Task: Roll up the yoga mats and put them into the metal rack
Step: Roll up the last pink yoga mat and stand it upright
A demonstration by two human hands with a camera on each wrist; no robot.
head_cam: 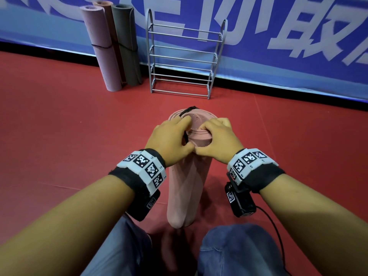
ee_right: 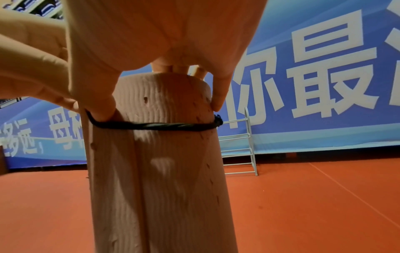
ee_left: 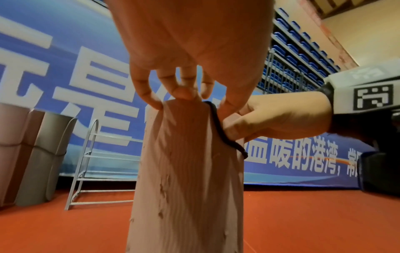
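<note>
Both hands' grip curled on upright pink rolled mat (head_cam: 186,176) top, working black cord (ee_right: 151,127) round it

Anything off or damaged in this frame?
Mostly the black band: it sits askew near the top of the pink mat, not yet seated level. The mat's surface shows small nicks. The metal rack holds nothing.

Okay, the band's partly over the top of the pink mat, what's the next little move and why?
Probably work the band further down the mat with both hands: it sits near the top end only, slanting in the left wrist view, so it could slip off.
</note>
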